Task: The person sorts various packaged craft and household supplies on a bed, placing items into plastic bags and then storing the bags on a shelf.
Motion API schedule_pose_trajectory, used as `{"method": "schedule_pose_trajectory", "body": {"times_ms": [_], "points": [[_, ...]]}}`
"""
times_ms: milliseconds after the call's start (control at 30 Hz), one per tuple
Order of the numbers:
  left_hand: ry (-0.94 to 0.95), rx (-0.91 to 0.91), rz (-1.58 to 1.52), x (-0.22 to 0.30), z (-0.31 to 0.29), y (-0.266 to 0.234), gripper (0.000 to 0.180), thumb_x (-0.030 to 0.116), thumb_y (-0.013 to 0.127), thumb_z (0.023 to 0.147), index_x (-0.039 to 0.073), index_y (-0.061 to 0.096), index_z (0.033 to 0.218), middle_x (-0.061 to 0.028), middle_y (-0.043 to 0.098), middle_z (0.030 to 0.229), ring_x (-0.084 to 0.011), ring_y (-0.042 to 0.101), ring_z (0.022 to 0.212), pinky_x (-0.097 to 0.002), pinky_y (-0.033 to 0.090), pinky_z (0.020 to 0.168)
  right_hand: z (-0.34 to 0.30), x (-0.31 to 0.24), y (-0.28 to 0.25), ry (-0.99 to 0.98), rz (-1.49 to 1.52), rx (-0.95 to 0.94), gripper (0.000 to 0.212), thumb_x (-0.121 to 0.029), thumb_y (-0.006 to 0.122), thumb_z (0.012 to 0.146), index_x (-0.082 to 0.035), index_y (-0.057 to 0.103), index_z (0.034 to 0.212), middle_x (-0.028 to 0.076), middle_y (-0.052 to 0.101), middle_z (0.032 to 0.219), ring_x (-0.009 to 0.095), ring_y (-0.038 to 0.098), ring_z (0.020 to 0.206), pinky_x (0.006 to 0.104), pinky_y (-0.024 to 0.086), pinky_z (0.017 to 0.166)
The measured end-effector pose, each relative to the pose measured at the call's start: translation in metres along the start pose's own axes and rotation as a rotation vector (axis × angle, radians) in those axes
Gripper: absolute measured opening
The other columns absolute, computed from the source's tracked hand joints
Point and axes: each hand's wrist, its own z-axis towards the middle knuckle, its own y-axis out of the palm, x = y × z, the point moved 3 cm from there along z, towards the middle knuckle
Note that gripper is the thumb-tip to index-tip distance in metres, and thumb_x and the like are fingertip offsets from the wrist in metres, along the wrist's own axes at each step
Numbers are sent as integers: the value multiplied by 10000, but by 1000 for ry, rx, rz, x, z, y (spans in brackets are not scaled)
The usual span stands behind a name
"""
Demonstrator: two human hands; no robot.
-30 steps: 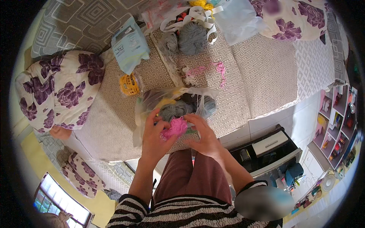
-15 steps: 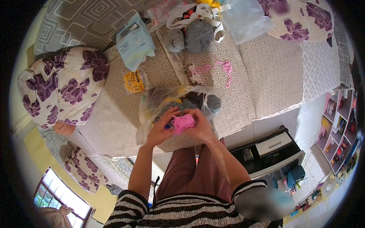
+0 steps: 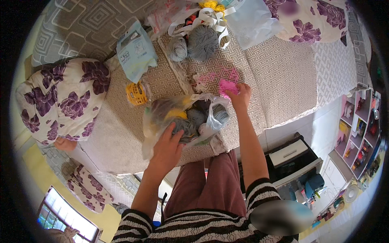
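Lettering marks the light-blue pouch (image 3: 137,60) and the yellow label (image 3: 136,94), blurred red print the clear plastic bag (image 3: 166,15).

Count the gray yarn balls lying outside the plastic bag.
2: a large gray ball beyond the plastic bag, and a smaller gray ball just to the large one's left. Others may be hidden.

**Daylit room around a patterned sofa (image 3: 336,69)**

A brown-and-white diamond-weave throw (image 3: 287,77) covers the seat; the grey backrest (image 3: 77,32) bears nested squares. Purple-flowered cushions (image 3: 67,97) lie at left and upper right. Lower left, a bright, dark-framed window (image 3: 67,214) breaks a yellow wall (image 3: 44,172). At right, pale floor tiles (image 3: 324,117) separate a black-and-white cabinet (image 3: 287,153) from open shelving (image 3: 358,129).
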Motion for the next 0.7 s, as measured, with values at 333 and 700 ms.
{"method": "schedule_pose_trajectory", "body": {"times_ms": [333,700], "points": [[353,-11,-279,62,65,-13,604,31,585,648,53,348,1203,-147,356,1218,-300,363,1118,-389,314,920,-7,-7,-37,430,638,-469,298,-19,618,609,41,559,895,80,590,785,144,552,693,264,448,614],[458,-265,-524,82,102,46,905,130,636,639,0,32,1300,-191,559,714,-339,546,700,-390,416,591,-59,-75,-130,87,715,-586,410,-27,721,502,-74,522,857,53,481,1054,135,497,857,263,437,679]]}}
